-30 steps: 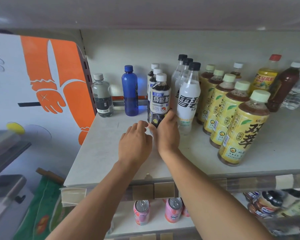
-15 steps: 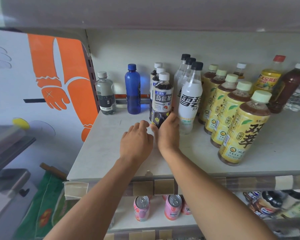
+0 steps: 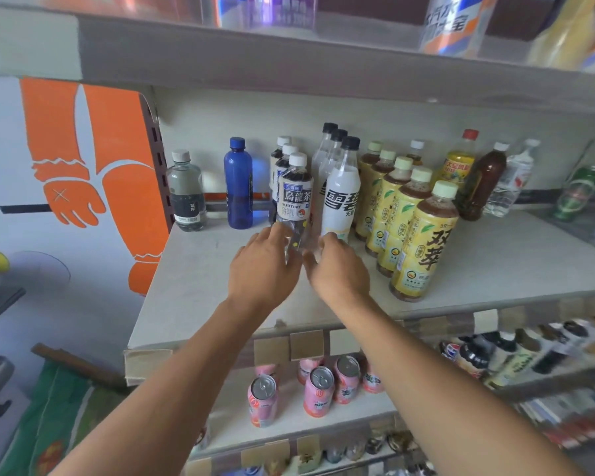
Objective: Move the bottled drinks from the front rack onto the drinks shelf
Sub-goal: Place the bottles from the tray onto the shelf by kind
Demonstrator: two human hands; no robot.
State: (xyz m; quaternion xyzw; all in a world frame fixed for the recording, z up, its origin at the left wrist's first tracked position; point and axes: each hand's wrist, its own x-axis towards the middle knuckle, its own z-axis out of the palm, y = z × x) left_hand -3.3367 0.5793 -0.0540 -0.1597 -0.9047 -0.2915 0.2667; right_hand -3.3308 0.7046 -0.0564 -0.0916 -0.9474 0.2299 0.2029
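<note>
A dark oolong tea bottle with a white cap stands upright at the front of its row on the white drinks shelf. My left hand reaches its fingertips to the left side of the bottle's base. On the base's right side is my right hand, fingers loosely bent and thumb pointing toward the bottle. The bottle's foot shows blurred between the two hands. Neither hand plainly wraps it.
A white Sprite bottle stands close to the right, then a row of yellow tea bottles. A blue bottle and a small water bottle stand left. Pink cans sit on the shelf below. Another shelf hangs overhead.
My right hand has loosened from the oolong bottle's base and slid right. My left hand has moved up to the bottle's left side. The view has tilted upward.
</note>
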